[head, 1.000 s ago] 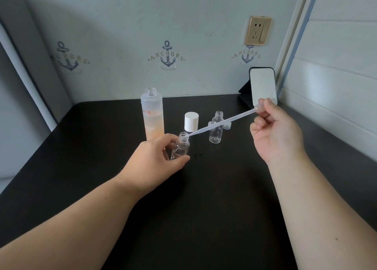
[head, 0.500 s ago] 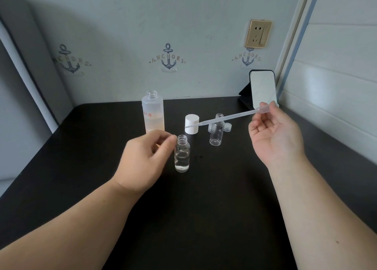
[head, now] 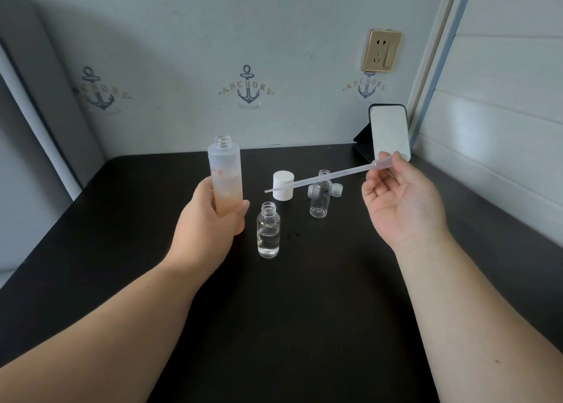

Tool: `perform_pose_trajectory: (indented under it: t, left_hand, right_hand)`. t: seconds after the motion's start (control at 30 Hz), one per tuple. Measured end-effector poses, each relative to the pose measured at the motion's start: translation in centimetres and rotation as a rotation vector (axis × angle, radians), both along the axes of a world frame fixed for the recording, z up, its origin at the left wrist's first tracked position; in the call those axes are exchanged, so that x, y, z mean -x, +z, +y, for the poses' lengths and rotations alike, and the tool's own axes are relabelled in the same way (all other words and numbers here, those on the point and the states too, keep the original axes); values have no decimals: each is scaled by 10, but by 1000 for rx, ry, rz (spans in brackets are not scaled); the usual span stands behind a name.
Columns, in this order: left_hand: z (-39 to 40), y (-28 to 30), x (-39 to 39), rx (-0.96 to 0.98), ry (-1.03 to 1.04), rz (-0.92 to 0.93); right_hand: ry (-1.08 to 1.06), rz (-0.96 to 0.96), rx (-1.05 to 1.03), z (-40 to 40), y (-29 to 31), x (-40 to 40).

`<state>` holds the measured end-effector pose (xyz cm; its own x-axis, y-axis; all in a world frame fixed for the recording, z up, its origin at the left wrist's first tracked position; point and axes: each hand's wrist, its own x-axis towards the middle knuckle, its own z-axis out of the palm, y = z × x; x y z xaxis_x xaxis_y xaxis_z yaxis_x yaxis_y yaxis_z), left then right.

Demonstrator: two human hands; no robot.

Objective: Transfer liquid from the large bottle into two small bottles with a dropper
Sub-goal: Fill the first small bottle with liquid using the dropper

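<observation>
My left hand [head: 210, 219] grips the lower half of the large frosted bottle [head: 226, 171], which is uncapped, upright and part full of pale orange liquid. Just right of it a small clear bottle [head: 268, 230] stands open on the black table [head: 304, 311], holding some clear liquid. A second small bottle [head: 320, 198] stands farther back and looks empty. My right hand [head: 399, 201] pinches the bulb of a clear plastic dropper [head: 320, 178] between thumb and fingertips. The dropper lies almost level above the table, its tip pointing left over the white cap [head: 283, 185].
Two small clear caps [head: 336, 189] lie behind the far small bottle. A phone [head: 390, 131] leans on a black stand at the back right corner. Walls close the table at the back and right; a gold socket [head: 381, 50] sits on the back wall.
My left hand let go of the near small bottle, which now stands on the table, and took hold of the large bottle. The dropper's tip came out of the small bottle and rose.
</observation>
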<state>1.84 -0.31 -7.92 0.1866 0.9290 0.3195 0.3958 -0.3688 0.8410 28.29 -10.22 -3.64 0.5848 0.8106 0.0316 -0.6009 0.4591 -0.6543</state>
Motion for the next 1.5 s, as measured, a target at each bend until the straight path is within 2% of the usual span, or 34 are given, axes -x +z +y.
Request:
perform_pose_trajectory:
  t: [0.2, 0.43, 0.7, 1.0, 1.5]
  left_hand:
    - [0, 2, 2, 17, -24, -79]
    - [-11, 9, 2, -66, -64, -11]
    - [-6, 5, 3, -144, -32, 50]
    - [-2, 2, 5, -230, 65, 140]
    - [-5, 0, -2, -374, 34, 235]
  right_hand:
    - [10, 18, -51, 2, 2, 2]
    - [-6, 5, -122, 2, 1, 0]
    - [-48, -55, -93, 1, 2, -1]
    - [-87, -171, -58, 0, 0, -5]
    - [39, -498, -9, 0, -1, 25]
